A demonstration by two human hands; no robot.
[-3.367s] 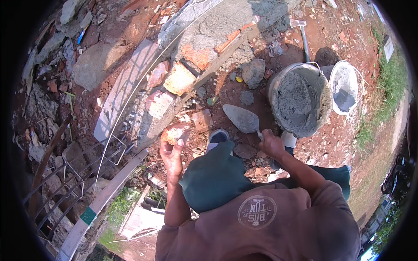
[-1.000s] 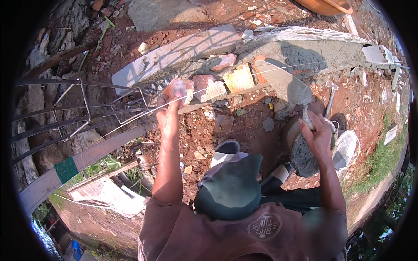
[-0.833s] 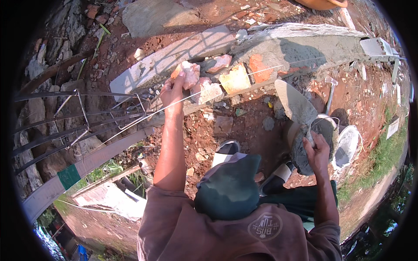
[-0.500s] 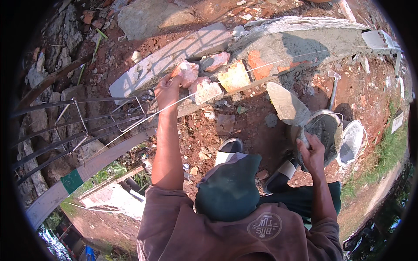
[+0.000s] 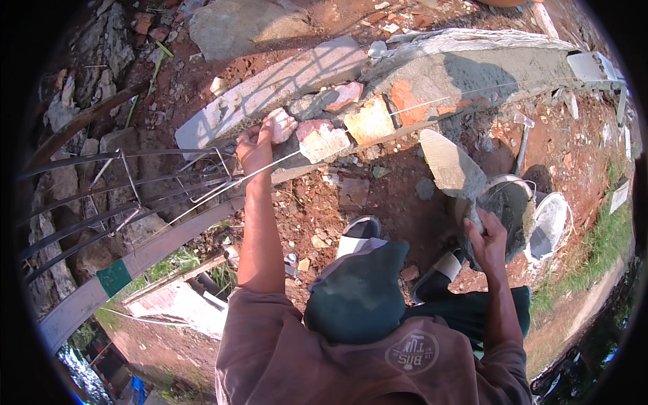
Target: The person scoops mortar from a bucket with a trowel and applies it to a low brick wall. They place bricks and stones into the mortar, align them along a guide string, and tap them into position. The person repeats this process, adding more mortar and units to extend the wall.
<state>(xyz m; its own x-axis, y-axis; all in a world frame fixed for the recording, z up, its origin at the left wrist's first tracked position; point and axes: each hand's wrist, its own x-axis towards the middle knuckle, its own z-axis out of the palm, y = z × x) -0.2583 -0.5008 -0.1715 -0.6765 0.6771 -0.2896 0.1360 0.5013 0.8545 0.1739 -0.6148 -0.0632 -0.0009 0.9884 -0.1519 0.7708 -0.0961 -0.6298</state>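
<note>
My left hand (image 5: 255, 143) reaches forward and grips a pale pink stone chunk (image 5: 279, 124), setting it against the low wall (image 5: 472, 74) beside other stones (image 5: 322, 140) laid in grey mortar. My right hand (image 5: 487, 236) holds the handle of a mortar-smeared trowel (image 5: 450, 164), whose broad blade points up toward the wall. A taut string line (image 5: 432, 100) runs along the wall's face. Below the trowel stands a round pan of wet mortar (image 5: 511, 206).
A white bucket (image 5: 553, 219) sits right of the mortar pan. Steel rebar cage (image 5: 121, 196) lies at left beside a long plank (image 5: 155, 250). A hammer (image 5: 523, 135) rests on red soil strewn with rubble. My feet in sandals (image 5: 358, 233) stand below the wall.
My left hand carried the pink stone from near my body up to the wall and pressed it among the laid stones. My right hand lifted the trowel from the mortar pan.
</note>
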